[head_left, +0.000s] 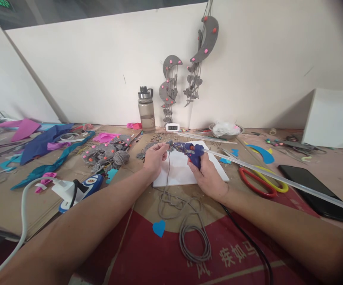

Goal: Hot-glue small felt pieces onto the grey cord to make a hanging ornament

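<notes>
My right hand [208, 176] grips a blue hot glue gun [195, 153], a long clear glue stick [266, 172] jutting from its back to the right. The gun's nozzle points left and meets a small grey yarn-covered piece [170, 144] that my left hand [156, 158] pinches; its exact shape is hidden by the fingers. From that piece a grey cord [168, 170] hangs down across a white sheet [177, 170] to a loose coil [195, 245] on the cardboard. A blue heart cutout [159, 228] lies left of the coil.
Red-and-yellow-handled scissors [260, 188] and a black phone [313, 190] lie at right. A power strip [84, 192], grey yarn ball [120, 156] and felt scraps [45, 144] are at left. A bottle [146, 113] and small clock [173, 127] stand behind; grey moon hangings [208, 39] hang above.
</notes>
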Tool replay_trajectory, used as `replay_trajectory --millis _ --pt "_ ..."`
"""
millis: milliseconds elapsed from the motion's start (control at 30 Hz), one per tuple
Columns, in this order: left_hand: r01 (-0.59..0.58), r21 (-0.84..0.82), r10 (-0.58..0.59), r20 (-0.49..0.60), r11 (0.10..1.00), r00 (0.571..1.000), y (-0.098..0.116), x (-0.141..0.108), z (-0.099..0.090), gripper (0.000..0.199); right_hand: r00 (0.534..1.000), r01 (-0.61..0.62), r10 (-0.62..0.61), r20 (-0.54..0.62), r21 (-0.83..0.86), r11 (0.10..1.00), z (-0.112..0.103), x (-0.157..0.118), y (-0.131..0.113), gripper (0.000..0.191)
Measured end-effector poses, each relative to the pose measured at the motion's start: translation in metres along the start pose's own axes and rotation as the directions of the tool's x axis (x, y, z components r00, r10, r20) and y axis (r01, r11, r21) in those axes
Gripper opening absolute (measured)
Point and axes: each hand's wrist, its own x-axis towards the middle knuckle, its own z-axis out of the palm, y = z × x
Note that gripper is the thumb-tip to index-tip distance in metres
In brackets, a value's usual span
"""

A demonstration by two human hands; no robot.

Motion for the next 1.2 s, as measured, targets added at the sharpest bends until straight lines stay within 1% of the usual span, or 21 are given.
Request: replay_trajectory --millis 167,300,433,600,667,767,833,900,967,1033,1067,1133,1200 --pt "-0.001 0.005 0.001 0.009 1.0 1.0 0.0 0.0 0.0 0.022 0.998 0.028 -0.029 -0.052 -0.012 1.0 0.001 0.0 0.001 0.03" --pt "0.001 0.002 -0.001 0.0 1.0 1.0 0.0 0.0 0.0 0.022 1.0 0.009 -0.009 -0.024 -0.004 1.0 0.001 0.0 0.0 0.03" --pt "-0.002 0.006 0.002 0.004 1.0 1.0 0.0 0.0 0.0 0.022 1.0 0.007 -0.006 -0.028 0.019 1.0 0.0 0.0 -0.001 0.032" --pt "0.011 -0.012 -0.011 -0.01 1.0 1.0 0.001 0.0 0.001 0.021 1.0 -0.006 0.006 0.006 0.033 0.999 -0.001 0.0 -0.002 0.032" --pt "0.016 -0.019 -0.017 -0.015 1.0 1.0 0.002 0.0 0.001 0.021 1.0 -0.022 0.022 -0.001 0.061 0.998 -0.002 0.0 -0.004 0.033" --pt "0.016 -0.047 -0.017 -0.025 0.999 1.0 0.002 0.0 0.0 0.022 0.998 -0.056 0.056 0.004 0.135 0.989 -0.005 0.003 -0.005 0.029" --pt "0.025 -0.078 -0.028 -0.037 0.997 0.999 0.002 0.0 -0.001 0.023 0.994 -0.106 0.106 0.006 0.177 0.978 -0.007 0.006 -0.004 0.025" --pt "0.034 -0.111 -0.041 -0.057 0.993 0.998 0.002 0.001 -0.002 0.025 0.983 -0.183 0.184 0.012 0.187 0.965 -0.01 0.011 -0.001 0.025" --pt "0.032 -0.132 -0.042 -0.074 0.991 0.996 0.003 0.001 -0.002 0.026 0.965 -0.263 0.26 0.039 0.11 0.958 -0.012 0.018 0.004 0.028" --pt "0.019 -0.135 -0.03 -0.082 0.991 0.996 0.004 0.001 -0.002 0.027 0.937 -0.331 0.338 0.082 -0.09 0.939 -0.014 0.025 0.008 0.032" --pt "0.014 -0.131 -0.025 -0.085 0.991 0.996 0.004 0.0 -0.001 0.028 0.919 -0.353 0.38 0.102 -0.212 0.911 -0.015 0.028 0.009 0.034" --pt "0.003 -0.114 -0.013 -0.089 0.993 0.996 0.006 -0.001 0.0 0.028 0.884 -0.355 0.447 0.137 -0.424 0.833 -0.016 0.033 0.013 0.037" --pt "-0.015 -0.094 0.007 -0.092 0.995 0.996 0.008 -0.002 0.001 0.028 0.871 -0.315 0.462 0.17 -0.527 0.789 -0.017 0.036 0.017 0.039"
